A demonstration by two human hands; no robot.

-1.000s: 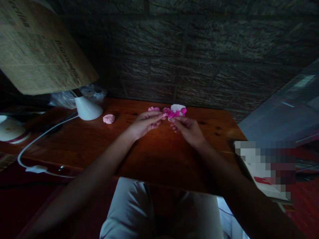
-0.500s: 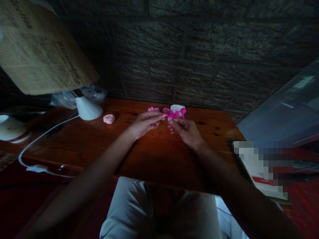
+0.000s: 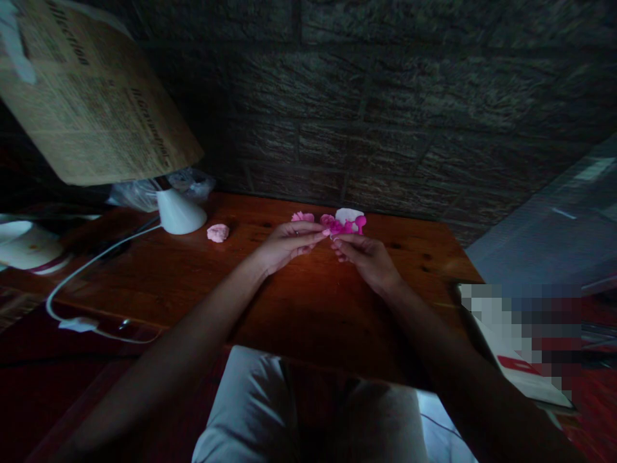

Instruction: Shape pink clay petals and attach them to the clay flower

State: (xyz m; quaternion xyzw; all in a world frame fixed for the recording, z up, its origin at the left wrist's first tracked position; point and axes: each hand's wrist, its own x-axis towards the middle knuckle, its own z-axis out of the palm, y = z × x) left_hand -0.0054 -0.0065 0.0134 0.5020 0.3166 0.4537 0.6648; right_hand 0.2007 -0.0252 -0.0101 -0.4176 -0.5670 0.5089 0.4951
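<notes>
- Pink clay-like piece point(image 3: 326, 233), one, at the fingertips of the left hand point(image 3: 288, 246), over the tabletop point(image 3: 299, 302).
- Two hands: the left has thumb and fingers clamped on that piece; the right hand point(image 3: 369, 255) is just beside, fingertips bunched, but I cannot tell what they grip.
- Three lumps, all pink: ruffled lump point(image 3: 303, 217) and rounded lump point(image 3: 328, 220) behind the left hand, crumpled lump point(image 3: 218, 233) near one table lamp point(image 3: 180, 213).
- One magenta piece point(image 3: 343, 227) before one white piece point(image 3: 349, 215).
</notes>
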